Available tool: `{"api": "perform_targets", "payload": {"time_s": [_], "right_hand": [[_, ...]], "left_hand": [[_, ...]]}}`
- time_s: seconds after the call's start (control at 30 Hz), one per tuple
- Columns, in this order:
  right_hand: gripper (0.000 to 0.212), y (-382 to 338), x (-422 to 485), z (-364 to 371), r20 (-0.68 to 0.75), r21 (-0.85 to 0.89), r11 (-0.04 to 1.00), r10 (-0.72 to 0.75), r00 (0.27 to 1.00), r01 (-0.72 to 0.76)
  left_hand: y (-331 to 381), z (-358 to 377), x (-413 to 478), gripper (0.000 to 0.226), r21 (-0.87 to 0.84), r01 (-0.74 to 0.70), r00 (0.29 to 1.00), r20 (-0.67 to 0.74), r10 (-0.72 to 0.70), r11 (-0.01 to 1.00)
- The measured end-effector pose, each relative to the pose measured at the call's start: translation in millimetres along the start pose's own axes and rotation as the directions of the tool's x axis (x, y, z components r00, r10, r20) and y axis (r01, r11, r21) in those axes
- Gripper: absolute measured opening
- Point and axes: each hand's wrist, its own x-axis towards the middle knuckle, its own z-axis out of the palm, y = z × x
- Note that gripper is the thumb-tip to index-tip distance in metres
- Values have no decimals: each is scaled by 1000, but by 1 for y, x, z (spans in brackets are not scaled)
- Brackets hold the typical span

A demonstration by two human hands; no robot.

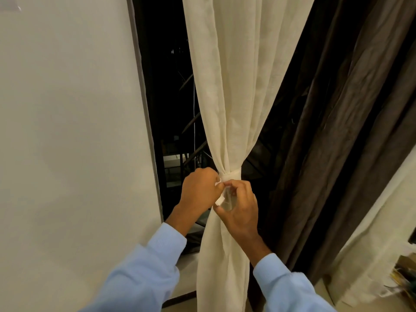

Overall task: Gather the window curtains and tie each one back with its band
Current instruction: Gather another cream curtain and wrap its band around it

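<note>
A cream curtain (229,86) hangs in front of the dark window and is gathered into a narrow bunch at mid height. A cream band (233,173) wraps round the bunch there. My left hand (199,190) pinches one loose end of the band at the left of the bunch. My right hand (240,206) pinches the other end, a short white strip hanging just below the wrap. The two hands nearly touch in front of the curtain. Below them the curtain spreads out down to the sill.
A white wall (67,131) fills the left. The dark window opening (171,109) lies behind the curtain. A brown curtain (337,131) hangs to the right, with another cream curtain (382,233) at the far right. Some cluttered objects (405,275) sit at the right edge.
</note>
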Motion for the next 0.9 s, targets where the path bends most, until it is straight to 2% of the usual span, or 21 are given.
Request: {"api": "perform_targets", "payload": {"time_s": [0.1,0.17,0.27,0.33,0.43,0.53,0.63,0.73,0.9], "right_hand": [[28,1,3,-5,-78,114,993,17,997,-8],[19,1,5,-9,-113,138,990,-5,994,20],[14,3,5,-9,-117,146,989,2,993,15],[17,6,4,-8,-117,144,989,4,993,13],[21,8,5,-10,-93,128,991,-24,995,36],[21,11,10,-15,-32,122,989,-80,996,83],[25,11,12,-21,14,145,984,-109,994,106],[25,11,13,-24,51,129,984,-128,990,121],[25,12,18,-27,42,134,986,-109,993,103]], "left_hand": [[-1,-5,1,26,-256,37,998,63,-22,966],[-3,-9,0,27,-356,16,1000,29,-6,934],[-5,-14,5,20,-323,-139,985,-141,98,936],[-7,-16,9,9,-299,-254,967,-101,234,920],[-13,-13,14,17,-200,-337,940,-12,342,920],[-12,-10,18,27,-124,-352,934,16,357,928],[-9,-8,21,33,-146,-323,942,43,332,935],[-6,-6,24,26,-154,-275,958,43,285,949],[-4,-2,30,12,-54,-257,964,55,260,965]]}}
